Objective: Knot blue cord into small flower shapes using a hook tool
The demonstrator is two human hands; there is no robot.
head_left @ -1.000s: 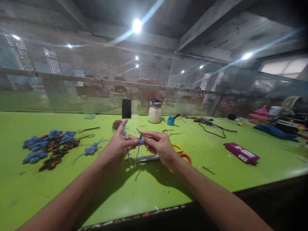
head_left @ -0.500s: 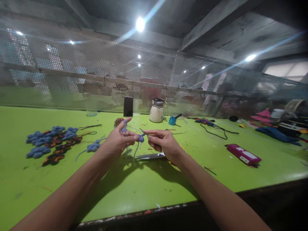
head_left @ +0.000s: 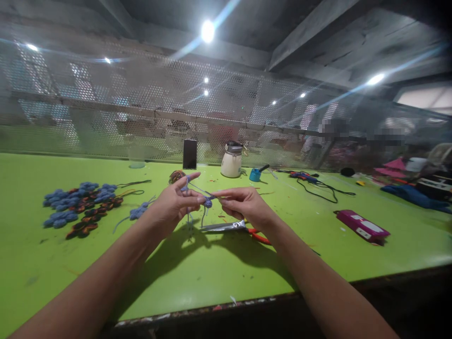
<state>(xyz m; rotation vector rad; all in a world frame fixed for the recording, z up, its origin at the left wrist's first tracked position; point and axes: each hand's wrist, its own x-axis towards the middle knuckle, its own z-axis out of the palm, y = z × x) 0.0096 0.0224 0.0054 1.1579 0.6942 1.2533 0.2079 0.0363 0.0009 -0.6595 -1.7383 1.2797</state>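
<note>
My left hand (head_left: 178,200) pinches a small piece of blue crochet (head_left: 208,202) between thumb and fingers. Its index finger points out, with blue yarn (head_left: 199,188) looped round it and stretched across to the work. Opposite, my right hand (head_left: 243,205) is closed on a thin crochet hook (head_left: 214,196), whose tip is at the piece; most of the hook is hidden by the fingers. Loose yarn ends hang below the piece. Under my right hand lie scissors (head_left: 226,227) with orange handles, partly covered by the wrist.
Blue and dark-orange crocheted flowers (head_left: 60,219) lie at left. Behind my hands stand a phone (head_left: 189,154), a cream jar (head_left: 231,162) and a blue pot (head_left: 254,175). A glue gun (head_left: 303,177) with its cord and a magenta box (head_left: 362,227) are at right. A perforated screen (head_left: 158,103) closes the back.
My right hand has shifted slightly right, and the hook lies flatter at the piece. The scissors' orange handles show more. The whole view has turned slightly.
</note>
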